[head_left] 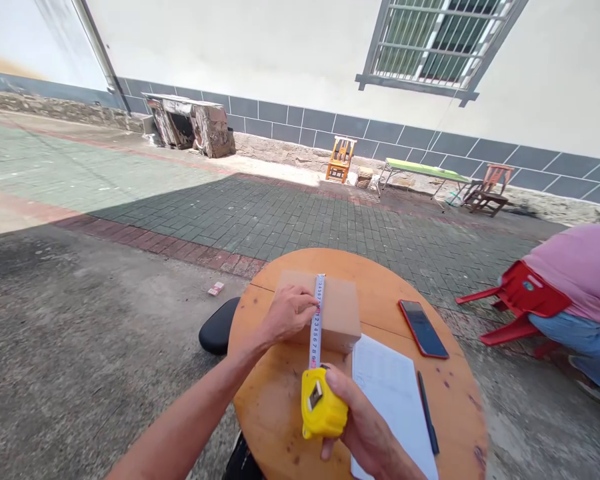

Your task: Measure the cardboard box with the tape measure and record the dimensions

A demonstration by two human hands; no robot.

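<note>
A yellow tape measure (325,403) is held in my right hand (365,417), its case above the near part of the round wooden table. The silver blade (316,330) is pulled out and lies lengthwise across the top of a brown cardboard box (343,307), its end near the box's far edge. My left hand (293,310) rests over the box's left half, fingers curled together and pressed at the blade's left side. Part of the box is hidden under this hand.
On the table (380,280) lie white paper sheets (387,393), a black pen (427,413) and a red-edged phone (423,328). A black stool seat (220,327) stands at the left edge. To the right, a person in pink (580,267) sits on a red plastic chair (535,290).
</note>
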